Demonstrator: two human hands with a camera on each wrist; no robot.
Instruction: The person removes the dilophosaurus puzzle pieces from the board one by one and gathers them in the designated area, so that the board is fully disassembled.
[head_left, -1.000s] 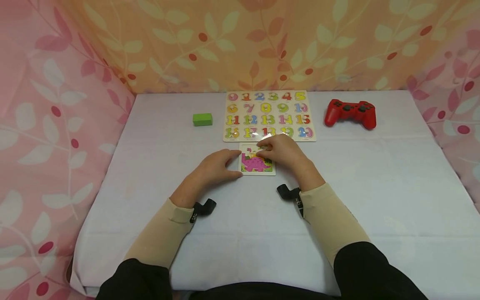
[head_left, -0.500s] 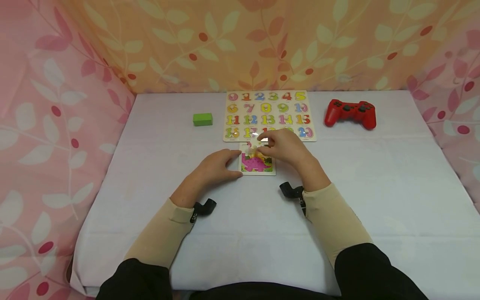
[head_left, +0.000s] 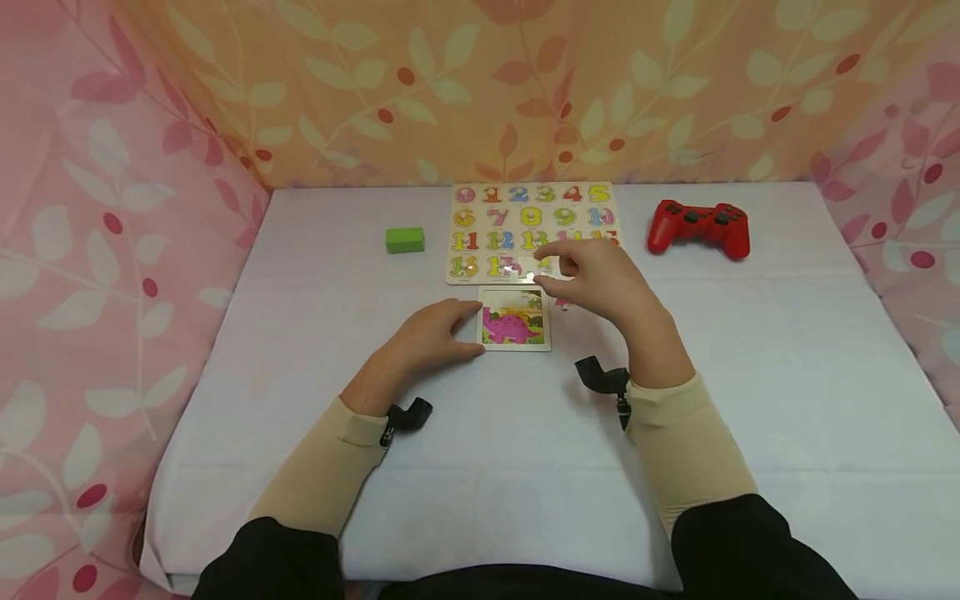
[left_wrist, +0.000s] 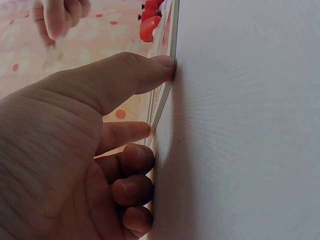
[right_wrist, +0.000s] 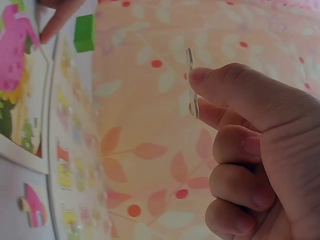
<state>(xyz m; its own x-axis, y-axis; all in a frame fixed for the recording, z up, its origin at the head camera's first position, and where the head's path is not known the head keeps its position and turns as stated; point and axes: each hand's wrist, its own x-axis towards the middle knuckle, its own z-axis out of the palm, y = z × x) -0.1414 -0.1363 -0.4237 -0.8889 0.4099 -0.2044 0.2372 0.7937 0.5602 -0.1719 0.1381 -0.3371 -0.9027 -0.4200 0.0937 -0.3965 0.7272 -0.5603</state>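
Note:
A small dinosaur jigsaw puzzle (head_left: pixel 513 327) in a pale frame lies on the white table. My left hand (head_left: pixel 435 335) holds its left side, thumb at the near corner and index finger at the far one. The upper left of the picture area looks pale and bare. Above the puzzle's far right, my right hand (head_left: pixel 600 275) pinches a thin puzzle piece (right_wrist: pixel 193 87) between thumb and index finger, seen edge-on in the right wrist view; its printed face is hidden. Another pink puzzle piece (right_wrist: pixel 34 205) lies on the table right of the frame, partly beneath the right hand.
A wooden number board (head_left: pixel 531 217) lies just beyond the puzzle. A green block (head_left: pixel 405 241) stands to its left and a red game controller (head_left: pixel 699 229) to its right. Floral cloth (head_left: pixel 480 92) hangs along the back and sides.
My right hand has lifted away from the puzzle, up and to the right, carrying a piece. The pink piece on the table now shows. The left hand has stayed still.

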